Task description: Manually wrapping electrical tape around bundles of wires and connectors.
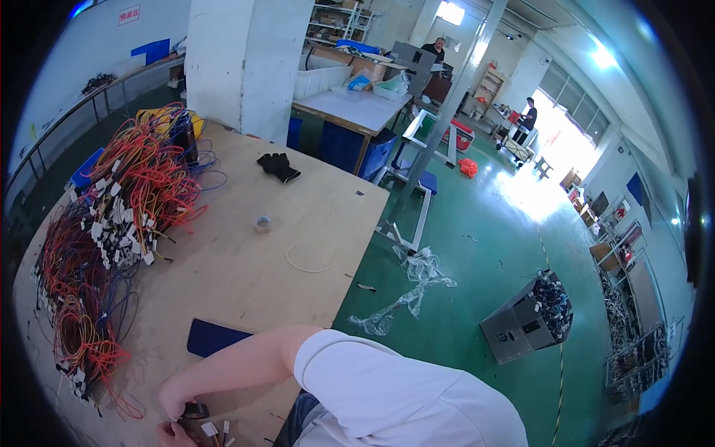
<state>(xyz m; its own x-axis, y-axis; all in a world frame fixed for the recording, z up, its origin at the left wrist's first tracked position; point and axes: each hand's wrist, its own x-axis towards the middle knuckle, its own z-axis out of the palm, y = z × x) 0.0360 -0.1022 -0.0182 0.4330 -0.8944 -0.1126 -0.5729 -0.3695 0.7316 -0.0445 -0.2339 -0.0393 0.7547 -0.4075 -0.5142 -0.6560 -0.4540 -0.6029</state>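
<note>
My right arm reaches over the wooden table from the lower right, in a white short sleeve. At the lower edge, my right hand [173, 410] is bent, its fingers curled in and partly cut off by the frame; what they hold I cannot make out. Against it lies a black ring-shaped thing [196, 410] that looks like a roll of tape. Just right of the hand are several short cable ends with white connectors [211, 429]. A dark blue flat pad [214, 337] lies beyond my forearm. My left hand cannot be seen.
Tangled red, yellow and dark wire harnesses [134, 194] heap along the left of the table [246, 290]. Farther off are a black glove [278, 167], a small cup [263, 223] and a white cord [304, 266]. Plastic film [417, 279] and a grey bin [521, 324] are on the floor.
</note>
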